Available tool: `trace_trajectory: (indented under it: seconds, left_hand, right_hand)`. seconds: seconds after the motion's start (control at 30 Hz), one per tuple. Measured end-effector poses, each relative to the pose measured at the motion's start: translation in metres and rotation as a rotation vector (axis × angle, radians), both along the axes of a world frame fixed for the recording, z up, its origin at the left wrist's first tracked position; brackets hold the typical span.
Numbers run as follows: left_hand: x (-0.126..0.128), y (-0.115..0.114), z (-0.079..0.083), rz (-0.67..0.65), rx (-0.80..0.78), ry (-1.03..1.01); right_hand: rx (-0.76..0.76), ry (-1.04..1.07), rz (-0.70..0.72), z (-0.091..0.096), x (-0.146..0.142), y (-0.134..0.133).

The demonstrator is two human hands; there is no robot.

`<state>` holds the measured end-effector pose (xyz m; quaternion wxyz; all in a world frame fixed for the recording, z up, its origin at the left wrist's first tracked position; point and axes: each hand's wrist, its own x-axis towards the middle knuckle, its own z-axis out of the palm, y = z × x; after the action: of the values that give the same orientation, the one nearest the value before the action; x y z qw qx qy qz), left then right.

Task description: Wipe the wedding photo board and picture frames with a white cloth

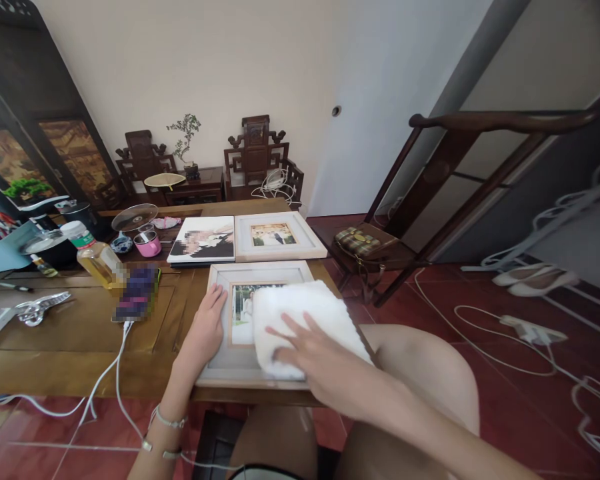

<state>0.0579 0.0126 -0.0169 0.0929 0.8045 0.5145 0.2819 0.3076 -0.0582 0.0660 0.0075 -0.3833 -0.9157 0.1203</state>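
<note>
A pale picture frame (260,272) lies flat at the table's front edge, with a photo of people outdoors inside it. My left hand (209,327) grips the frame's left side, fingers over the border and thumb hidden. Across the right half of the frame, a fluffy white cloth (325,307) covers part of the photo and hangs past the right border. My right hand (300,347) holds the cloth down against the frame, fingers spread on top and slightly blurred, thumb bent into the pile. Behind it lie another framed photo (307,233) and a photo album (200,233).
On the wooden table (175,333) stand a bottle of yellow liquid (100,260), a pink mug (147,245) and a phone (137,293) with a white charging cable (120,360). A clear hair claw (40,307) lies left. A wooden chair (405,247) bearing a bag stands right.
</note>
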Motion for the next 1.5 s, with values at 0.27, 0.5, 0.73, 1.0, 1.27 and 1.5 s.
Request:
trace_trajectory:
  seconds: [0.27,0.5,0.73,1.0,1.27,1.5]
  left_hand:
    - [0.001,-0.001,0.001,0.002,0.0,0.046]
    - [0.0,-0.001,-0.002,-0.002,0.016,0.031]
    - [0.001,0.0,-0.002,0.002,0.012,0.035]
    - [0.001,-0.001,-0.005,0.021,0.028,0.005]
    - [0.001,-0.001,-0.001,0.023,0.033,-0.007]
    - [0.002,-0.001,-0.003,0.036,0.014,-0.007]
  right_hand:
    - [-0.116,0.125,0.111,-0.001,-0.005,-0.029]
    - [0.218,0.096,-0.076,-0.031,-0.011,0.068]
    - [0.28,-0.011,-0.088,-0.027,-0.019,0.098]
    - [-0.115,-0.014,0.077,0.01,-0.016,-0.014]
    - [-0.115,0.126,0.069,-0.004,-0.018,-0.024]
    - [0.289,0.027,-0.217,-0.029,-0.011,0.078]
